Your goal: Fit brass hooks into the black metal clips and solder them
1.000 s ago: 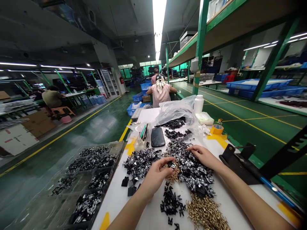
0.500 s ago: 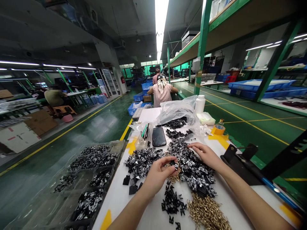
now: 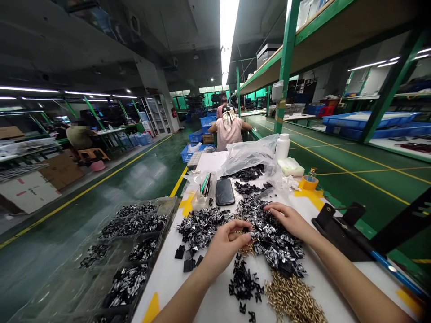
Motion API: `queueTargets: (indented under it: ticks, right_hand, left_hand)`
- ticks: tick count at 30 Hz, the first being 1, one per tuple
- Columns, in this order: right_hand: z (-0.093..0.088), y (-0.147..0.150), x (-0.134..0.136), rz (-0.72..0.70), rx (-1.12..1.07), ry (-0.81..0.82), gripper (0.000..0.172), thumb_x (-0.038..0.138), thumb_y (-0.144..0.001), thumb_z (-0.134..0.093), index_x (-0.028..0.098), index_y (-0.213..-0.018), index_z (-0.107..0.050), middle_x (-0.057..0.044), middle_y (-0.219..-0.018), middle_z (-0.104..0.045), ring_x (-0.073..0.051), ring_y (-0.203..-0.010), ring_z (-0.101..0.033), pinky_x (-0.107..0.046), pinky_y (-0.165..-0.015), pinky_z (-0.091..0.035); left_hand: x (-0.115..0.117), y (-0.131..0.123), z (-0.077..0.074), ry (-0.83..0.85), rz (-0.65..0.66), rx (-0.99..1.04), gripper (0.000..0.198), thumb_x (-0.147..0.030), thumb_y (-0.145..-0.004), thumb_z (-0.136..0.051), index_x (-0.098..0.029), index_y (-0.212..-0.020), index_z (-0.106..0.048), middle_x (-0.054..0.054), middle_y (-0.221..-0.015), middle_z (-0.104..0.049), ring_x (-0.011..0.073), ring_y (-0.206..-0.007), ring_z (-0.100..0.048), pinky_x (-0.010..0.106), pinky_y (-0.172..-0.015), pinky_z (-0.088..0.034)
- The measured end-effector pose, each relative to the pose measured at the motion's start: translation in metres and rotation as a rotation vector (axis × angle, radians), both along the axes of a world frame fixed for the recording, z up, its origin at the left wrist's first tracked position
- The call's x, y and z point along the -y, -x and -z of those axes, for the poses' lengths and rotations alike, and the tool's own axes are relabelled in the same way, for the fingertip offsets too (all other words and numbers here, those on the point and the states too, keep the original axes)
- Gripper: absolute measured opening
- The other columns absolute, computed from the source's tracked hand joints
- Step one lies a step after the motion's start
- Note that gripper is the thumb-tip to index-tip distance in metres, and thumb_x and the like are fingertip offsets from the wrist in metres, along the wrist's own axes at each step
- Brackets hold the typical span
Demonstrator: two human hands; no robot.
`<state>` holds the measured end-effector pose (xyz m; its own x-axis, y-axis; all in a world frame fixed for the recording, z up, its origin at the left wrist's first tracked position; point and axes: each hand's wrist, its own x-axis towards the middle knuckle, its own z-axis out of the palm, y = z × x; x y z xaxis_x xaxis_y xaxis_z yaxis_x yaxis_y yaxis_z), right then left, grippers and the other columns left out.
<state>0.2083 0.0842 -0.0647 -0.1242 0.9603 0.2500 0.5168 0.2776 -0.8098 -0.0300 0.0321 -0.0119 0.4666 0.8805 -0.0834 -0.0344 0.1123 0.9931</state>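
Observation:
My left hand [image 3: 227, 244] hovers over the middle of the white table, its thumb and fingertips closed round a small dark part that is mostly hidden. Under its fingers lies a little patch of brass-coloured pieces [image 3: 248, 251]. My right hand [image 3: 288, 220] reaches onto the large pile of black-and-silver clip-like parts [image 3: 276, 244], fingers stretched out and fingertips at the pile's upper edge. Left of my left hand spreads a second pile of the same parts [image 3: 198, 229]. Nearer to me are loose black parts [image 3: 244, 282] and a heap of brass-coloured pins [image 3: 294, 298].
A divided plastic tray [image 3: 116, 258] of parts stands left of the table. Further back are a phone [image 3: 225, 193], a clear plastic bag [image 3: 252, 157], a white bottle [image 3: 283, 146] and tape [image 3: 309, 182]. A black fixture [image 3: 340, 229] stands right. A co-worker [image 3: 229, 130] sits ahead.
My right hand's fingers have bent slightly at the pile's edge. The part in my left fingertips shows less than before. The whole view has shifted a little.

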Motion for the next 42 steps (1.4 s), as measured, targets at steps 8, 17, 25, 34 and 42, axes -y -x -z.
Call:
queueTargets:
  ticks: [8,17,25,34,42]
  right_hand:
    - [-0.024,0.007,0.018,0.074,-0.075,-0.153,0.03,0.043,-0.087,-0.043,0.022,-0.095,-0.063,-0.007,-0.105,-0.061,-0.024,-0.103,-0.053,-0.041,-0.093,-0.04]
    - [-0.048,0.046,0.064,-0.079,-0.108,-0.247,0.012,0.03,-0.087,-0.05,0.023,-0.095,-0.054,-0.006,-0.096,-0.059,-0.019,-0.09,-0.057,-0.033,-0.077,-0.048]
    - [-0.047,0.06,0.075,-0.168,0.035,-0.393,0.012,0.02,-0.089,-0.044,0.024,-0.1,-0.048,-0.005,-0.094,-0.057,-0.017,-0.086,-0.057,-0.032,-0.073,-0.048]
    - [-0.05,0.065,0.079,-0.241,0.103,-0.481,0.013,0.016,-0.088,-0.046,0.022,-0.098,-0.051,-0.005,-0.092,-0.058,-0.019,-0.092,-0.055,-0.035,-0.076,-0.048]
    - [-0.05,0.059,0.077,-0.201,0.135,-0.474,0.023,0.017,-0.087,-0.044,0.024,-0.105,-0.055,-0.009,-0.105,-0.054,-0.022,-0.103,-0.052,-0.039,-0.081,-0.05]
  left_hand:
    - [0.005,0.0,-0.005,-0.131,-0.081,-0.111,0.028,-0.031,-0.078,-0.065,-0.018,-0.101,-0.059,0.006,-0.093,-0.061,0.0141,-0.079,-0.057,0.026,-0.072,-0.045]
    - [0.009,-0.005,-0.006,-0.241,-0.107,-0.147,0.03,-0.02,-0.075,-0.065,-0.017,-0.104,-0.057,0.009,-0.101,-0.061,0.0185,-0.086,-0.058,0.028,-0.072,-0.047]
    - [0.01,-0.007,-0.004,-0.349,-0.117,-0.203,0.035,-0.019,-0.076,-0.063,-0.017,-0.11,-0.056,0.008,-0.101,-0.064,0.0186,-0.084,-0.061,0.031,-0.076,-0.05]
    - [0.013,-0.008,-0.002,-0.349,-0.088,-0.162,0.034,-0.015,-0.076,-0.061,-0.017,-0.11,-0.056,0.007,-0.1,-0.065,0.0194,-0.086,-0.063,0.029,-0.076,-0.051]
    - [0.012,-0.006,-0.008,-0.269,-0.147,-0.1,0.037,-0.025,-0.077,-0.066,-0.017,-0.111,-0.055,0.008,-0.096,-0.065,0.0199,-0.087,-0.062,0.029,-0.074,-0.052]
